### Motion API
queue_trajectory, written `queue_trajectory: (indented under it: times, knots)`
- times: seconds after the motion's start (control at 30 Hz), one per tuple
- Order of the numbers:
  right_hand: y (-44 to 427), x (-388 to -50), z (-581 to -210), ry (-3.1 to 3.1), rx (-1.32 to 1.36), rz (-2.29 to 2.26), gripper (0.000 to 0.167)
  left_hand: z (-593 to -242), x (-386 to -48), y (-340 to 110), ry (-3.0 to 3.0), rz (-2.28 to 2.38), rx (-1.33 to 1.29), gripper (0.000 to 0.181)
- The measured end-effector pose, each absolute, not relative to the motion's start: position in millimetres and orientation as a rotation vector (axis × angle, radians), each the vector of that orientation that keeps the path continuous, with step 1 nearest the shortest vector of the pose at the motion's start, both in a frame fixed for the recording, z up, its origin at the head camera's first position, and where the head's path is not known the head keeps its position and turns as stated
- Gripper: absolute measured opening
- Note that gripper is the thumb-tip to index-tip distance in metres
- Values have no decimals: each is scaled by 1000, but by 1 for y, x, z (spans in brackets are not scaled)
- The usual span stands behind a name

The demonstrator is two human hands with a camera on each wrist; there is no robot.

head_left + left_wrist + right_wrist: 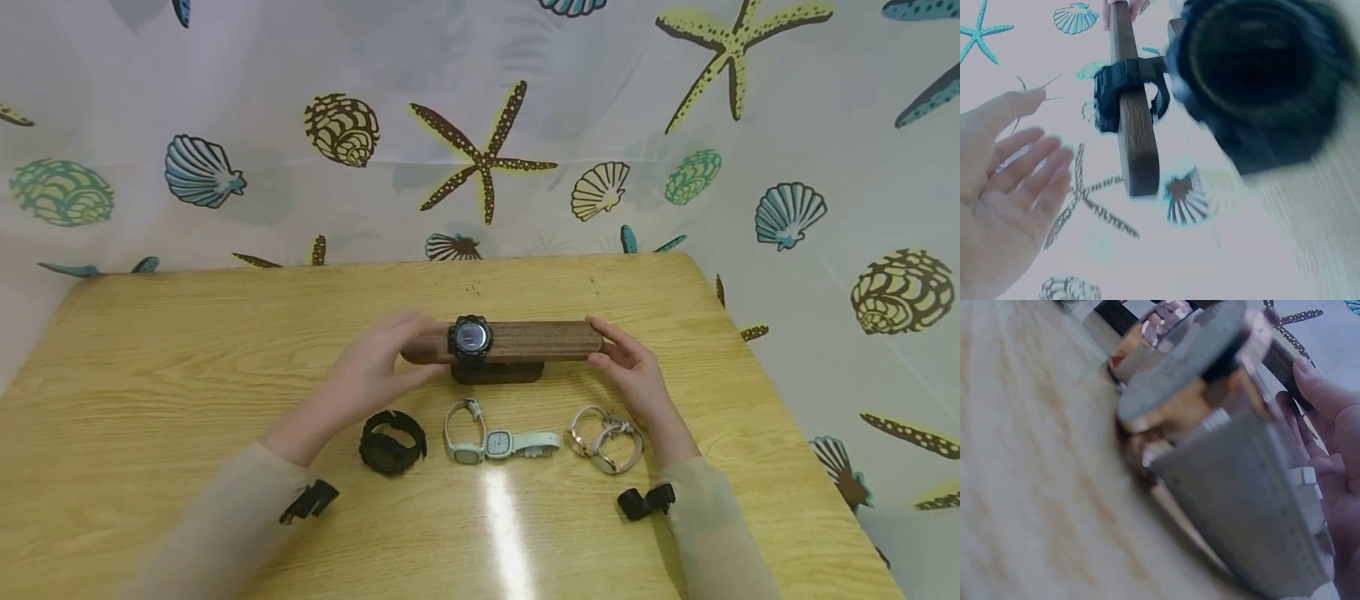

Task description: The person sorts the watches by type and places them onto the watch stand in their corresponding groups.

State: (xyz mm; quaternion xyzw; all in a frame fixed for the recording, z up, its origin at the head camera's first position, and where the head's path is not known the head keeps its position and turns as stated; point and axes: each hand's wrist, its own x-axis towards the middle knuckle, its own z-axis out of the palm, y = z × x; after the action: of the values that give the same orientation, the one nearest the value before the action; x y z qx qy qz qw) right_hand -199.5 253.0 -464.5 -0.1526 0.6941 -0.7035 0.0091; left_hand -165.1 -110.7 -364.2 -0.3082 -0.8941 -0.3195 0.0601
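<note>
- Spreading beneath everything, the counter (187, 367) carries a wooden bar on a low base, with loose watches set in a row on its near side.
- Between the two hands lies the wooden bar (536, 340), ahead of the forearms, its long axis running left to right, one end towards each hand.
- The left hand (367, 367) is beside the bar's left end, released; the left wrist view shows its fingers apart from the wood and holding nothing.
- The right hand (633, 375) grasps the bar's right end, thumb at the near edge, fingers at the far one.
- Under the bar's middle sits the dark base (510, 374).
- Nearest the right wrist are two pale-strapped watches (604, 463); two mint watches (499, 444) lie centrally, and a loose black watch (382, 454) is by the left forearm.
- Strapped round the bar, the mounted black watch (471, 337) lies towards the left end, so the left hand is nearer to it.
</note>
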Motion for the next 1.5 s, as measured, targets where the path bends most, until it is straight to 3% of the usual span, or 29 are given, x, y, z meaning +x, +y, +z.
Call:
queue_trajectory:
  times: [0.23,0.57,0.8,0.97,1.1,1.5]
  knots:
    - [252,-199,-464,2158,-476,-2203,52,-379,-133,-154,-2854,-884,-1040,46]
    - [252,-199,-464,2173,-466,-2191,51,-422,-101,-165,-3025,-1220,-439,91]
    - [253,-200,-465,2148,-466,-2209,52,-426,-87,-153,-2982,-1358,-93,87]
    - [252,-199,-464,2112,-463,-2230,53,-428,-84,-142,-2956,-1443,40,93]
    - [252,-199,-464,2113,-453,-2230,54,-437,-84,-133,-2922,-1390,28,96]
    - [251,-198,-464,2114,-459,-2231,53,-445,-82,-123,-2873,-1234,-43,79]
